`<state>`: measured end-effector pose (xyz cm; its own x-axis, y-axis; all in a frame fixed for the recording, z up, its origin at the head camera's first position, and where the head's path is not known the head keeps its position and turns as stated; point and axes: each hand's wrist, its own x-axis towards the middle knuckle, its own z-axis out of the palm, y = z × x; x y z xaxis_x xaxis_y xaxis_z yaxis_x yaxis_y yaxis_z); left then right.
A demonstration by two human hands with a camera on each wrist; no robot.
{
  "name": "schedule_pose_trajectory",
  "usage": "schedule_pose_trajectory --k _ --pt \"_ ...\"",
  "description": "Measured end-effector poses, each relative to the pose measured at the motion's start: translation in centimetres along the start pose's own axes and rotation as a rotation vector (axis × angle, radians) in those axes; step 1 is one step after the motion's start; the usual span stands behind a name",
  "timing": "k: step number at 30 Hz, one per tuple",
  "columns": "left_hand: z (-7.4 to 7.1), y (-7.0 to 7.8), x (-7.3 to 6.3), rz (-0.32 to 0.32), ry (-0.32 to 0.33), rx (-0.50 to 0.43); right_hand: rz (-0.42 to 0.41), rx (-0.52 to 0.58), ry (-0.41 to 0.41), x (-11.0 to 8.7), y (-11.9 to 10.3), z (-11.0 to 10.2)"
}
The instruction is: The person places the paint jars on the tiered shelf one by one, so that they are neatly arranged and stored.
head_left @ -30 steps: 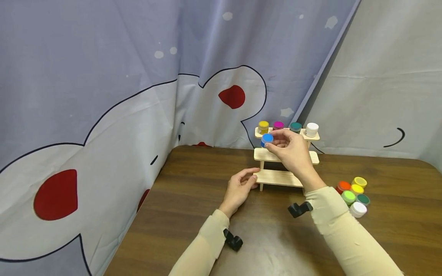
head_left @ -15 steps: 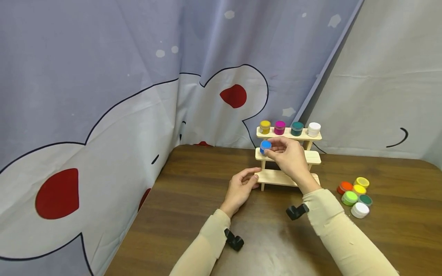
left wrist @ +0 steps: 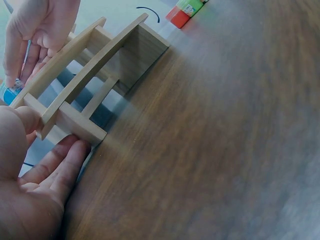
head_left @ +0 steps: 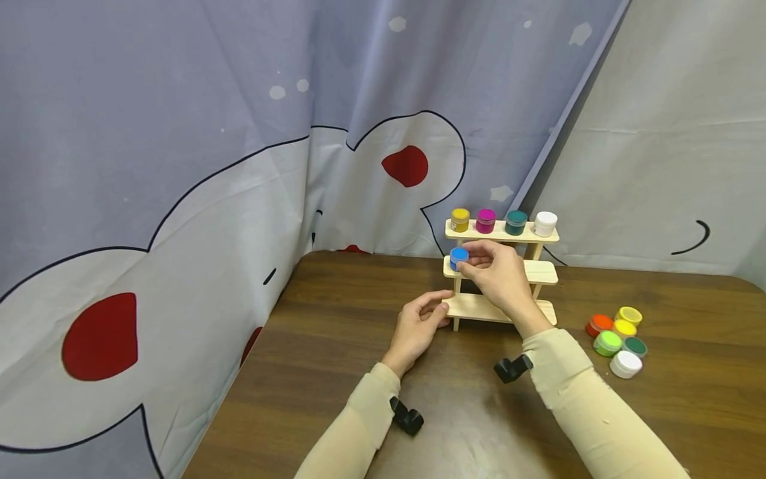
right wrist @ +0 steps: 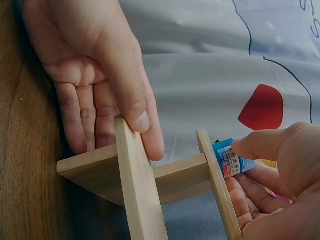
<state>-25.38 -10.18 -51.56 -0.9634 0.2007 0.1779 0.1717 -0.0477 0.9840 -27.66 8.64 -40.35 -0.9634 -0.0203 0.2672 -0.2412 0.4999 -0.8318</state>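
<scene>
A three-step wooden display stand (head_left: 485, 308) stands on the brown table. My left hand (head_left: 415, 332) grips the left end of its lowest shelf, the thumb along the shelf end in the right wrist view. With thumb and fingers my right hand (head_left: 503, 276) pinches a small blue paint jar (head_left: 459, 258), upright at the left end of the middle shelf. In the right wrist view, the labelled jar (right wrist: 229, 160) has its base against that shelf. Along the top shelf sit a yellow jar (head_left: 460, 221), a magenta jar (head_left: 486, 221), a teal jar (head_left: 516, 223) and a white jar (head_left: 545, 225).
Several more jars stand clustered on the table (head_left: 688, 399) right of the stand, among them a red jar (head_left: 599, 325), a light green jar (head_left: 608, 342) and a white jar (head_left: 626, 364). A printed curtain (head_left: 371, 199) hangs behind the table.
My right hand has lowered the blue jar from in front of the top shelf onto the left end of the middle shelf. The left hand keeps its grip on the stand.
</scene>
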Motion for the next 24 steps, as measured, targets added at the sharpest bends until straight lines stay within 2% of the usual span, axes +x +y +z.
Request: schedule_pose_trajectory --k 8,24 --pt "0.01 0.14 -0.03 -0.003 0.001 0.0 -0.014 -0.017 -0.019 0.12 0.14 -0.04" --pt "0.06 0.14 -0.03 0.0 0.0 0.001 0.026 0.005 -0.064 0.21 0.02 -0.43"
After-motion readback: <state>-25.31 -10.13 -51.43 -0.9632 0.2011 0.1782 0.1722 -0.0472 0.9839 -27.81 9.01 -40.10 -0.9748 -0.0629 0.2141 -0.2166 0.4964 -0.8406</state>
